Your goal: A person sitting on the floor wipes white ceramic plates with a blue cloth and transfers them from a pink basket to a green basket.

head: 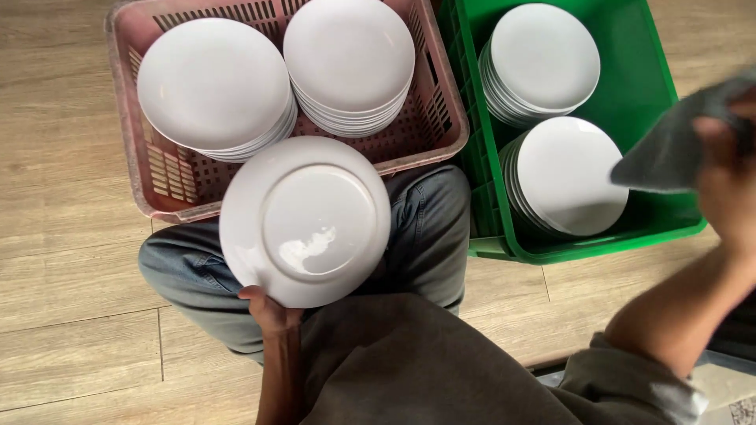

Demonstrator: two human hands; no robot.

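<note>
My left hand (pixel 268 308) grips the near rim of a white plate (pixel 305 220), held underside up over my lap. My right hand (pixel 728 177) is raised at the right edge, blurred, closed on a grey cloth (pixel 677 145) that hangs over the green crate (pixel 654 79). In the green crate stand two stacks of white plates, one at the back (pixel 543 59) and one at the front (pixel 568 175). The pink basket (pixel 157 169) ahead of my knees holds two more stacks of white plates, left (pixel 213 83) and right (pixel 348 55).
Pale wood-plank floor (pixel 63 236) surrounds the two containers, which stand side by side and nearly touch. My knees in blue jeans (pixel 429 228) press against the pink basket's near rim. A dark object edge shows at the bottom right corner.
</note>
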